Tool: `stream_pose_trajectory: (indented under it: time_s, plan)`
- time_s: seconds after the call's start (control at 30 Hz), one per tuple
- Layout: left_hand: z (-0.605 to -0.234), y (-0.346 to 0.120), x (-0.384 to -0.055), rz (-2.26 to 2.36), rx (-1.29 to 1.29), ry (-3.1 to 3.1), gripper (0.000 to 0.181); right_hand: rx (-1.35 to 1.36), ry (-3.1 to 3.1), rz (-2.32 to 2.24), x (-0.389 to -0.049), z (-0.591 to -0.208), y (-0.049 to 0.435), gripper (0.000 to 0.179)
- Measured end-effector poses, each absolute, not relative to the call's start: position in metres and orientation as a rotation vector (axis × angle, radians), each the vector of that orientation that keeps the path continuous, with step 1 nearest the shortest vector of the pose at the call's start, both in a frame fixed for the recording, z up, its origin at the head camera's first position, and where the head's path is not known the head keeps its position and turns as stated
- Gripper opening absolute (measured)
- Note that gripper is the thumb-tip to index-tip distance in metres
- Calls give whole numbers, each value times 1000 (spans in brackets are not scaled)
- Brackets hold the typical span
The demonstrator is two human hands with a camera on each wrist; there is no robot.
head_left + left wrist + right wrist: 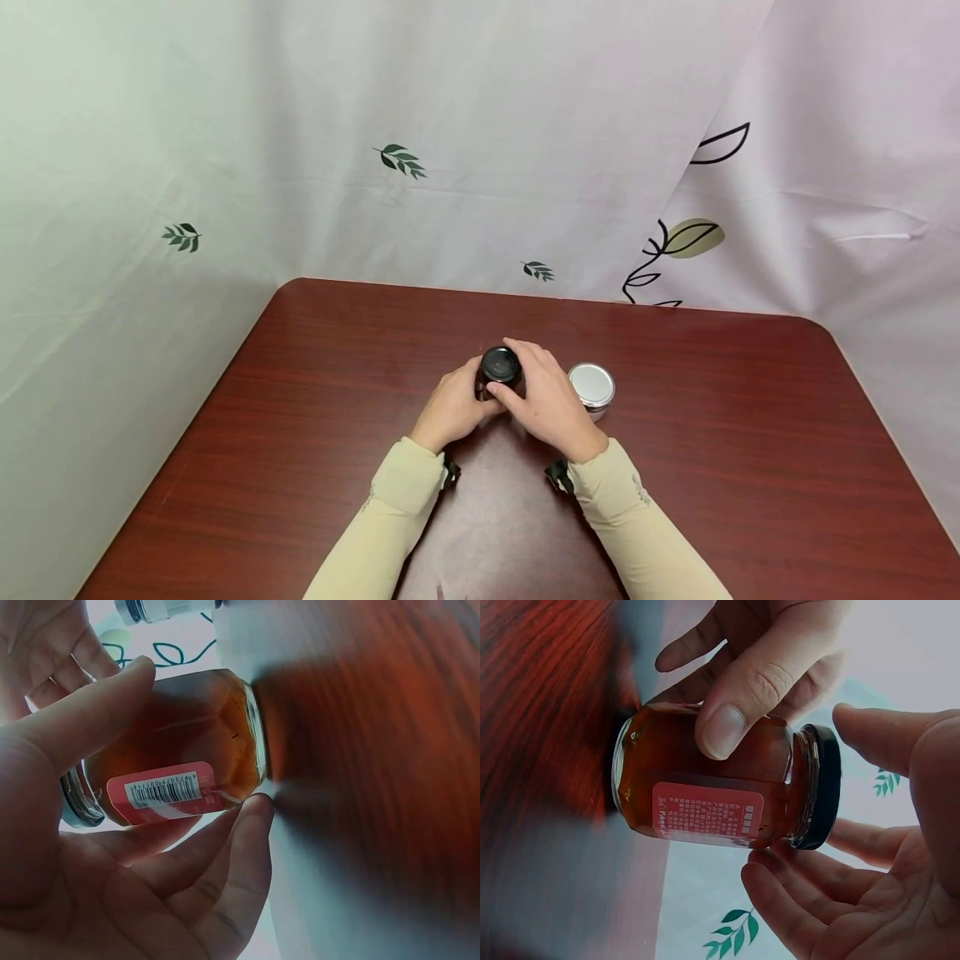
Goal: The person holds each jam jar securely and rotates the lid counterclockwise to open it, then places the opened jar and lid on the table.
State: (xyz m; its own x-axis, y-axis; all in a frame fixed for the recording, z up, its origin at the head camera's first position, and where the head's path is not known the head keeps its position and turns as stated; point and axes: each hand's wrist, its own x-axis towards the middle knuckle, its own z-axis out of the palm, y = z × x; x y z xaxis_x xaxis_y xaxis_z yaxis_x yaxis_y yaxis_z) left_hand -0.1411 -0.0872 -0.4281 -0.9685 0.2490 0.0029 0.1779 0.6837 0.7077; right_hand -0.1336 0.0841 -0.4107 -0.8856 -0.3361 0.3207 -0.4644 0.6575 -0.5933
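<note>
A glass jar (720,765) of amber-brown contents, with a red printed label (705,810) and a black lid (500,365), stands upright near the middle of the table, its base right at the tabletop. My left hand (453,404) grips the jar's body, thumb on one side and fingers on the other. Around the lid, my right hand (546,400) is spread with loosely bent fingers; its thumb tip lies right at the lid's edge. In the left wrist view a barcode (163,789) shows on the label.
A second container with a silver lid (592,385) stands just right of my right hand, partly hidden behind it. The reddish-brown wooden table (300,433) meets pale curtains (465,217) with leaf prints at its back and sides.
</note>
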Motion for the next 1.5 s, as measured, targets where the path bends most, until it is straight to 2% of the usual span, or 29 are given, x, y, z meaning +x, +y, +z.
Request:
stream_pose_trajectory:
  time_s: [0.33,0.87,1.5]
  plan:
    - [-432,-86,-142,1174,339,2787,70,635,-2714,1031,-134,-412,82,59]
    - [-430,-83,-143,1196,291,2828,63,641,-2672,1027,-134,-415,80,55]
    - [-430,-88,-141,1227,404,2825,61,633,-2663,1067,-132,-415,80,59]
